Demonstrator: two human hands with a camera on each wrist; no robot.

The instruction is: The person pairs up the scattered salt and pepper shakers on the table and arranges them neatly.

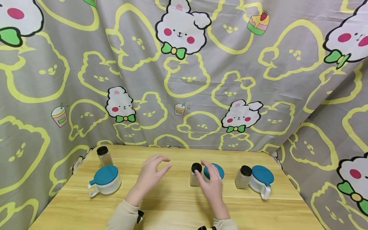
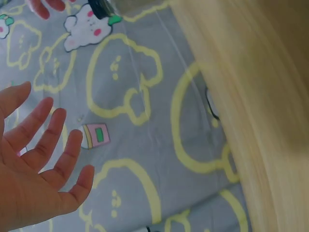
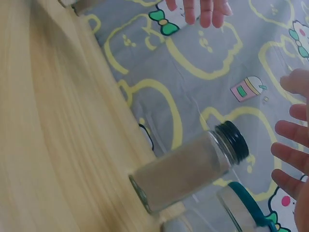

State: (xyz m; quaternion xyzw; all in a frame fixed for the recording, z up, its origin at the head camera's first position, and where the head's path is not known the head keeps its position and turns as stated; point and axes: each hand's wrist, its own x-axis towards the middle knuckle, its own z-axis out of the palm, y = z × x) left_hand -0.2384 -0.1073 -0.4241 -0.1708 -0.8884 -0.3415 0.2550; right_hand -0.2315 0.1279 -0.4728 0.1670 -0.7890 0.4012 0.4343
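Both bare hands are raised over the table with nothing in them. My left hand (image 1: 149,175) is left of the middle, its thumb and fingers spread apart; the left wrist view shows its bare palm and loosely bent fingers (image 2: 67,159). My right hand (image 1: 212,187) hovers beside a clear spice jar (image 1: 195,179) with a black lid, fingers relaxed. In the right wrist view the jar (image 3: 183,171) stands apart from that hand (image 3: 292,157). Behind the right hand, partly hidden, is a canister with a blue lid (image 1: 217,171).
To the right, another black-lidded jar (image 1: 242,180) stands beside a blue-lidded canister (image 1: 260,179) with a white handle. A similar jar (image 1: 105,158) and canister (image 1: 107,183) are at the left of the wooden table (image 1: 172,210). A patterned grey curtain (image 1: 184,86) hangs around the table.
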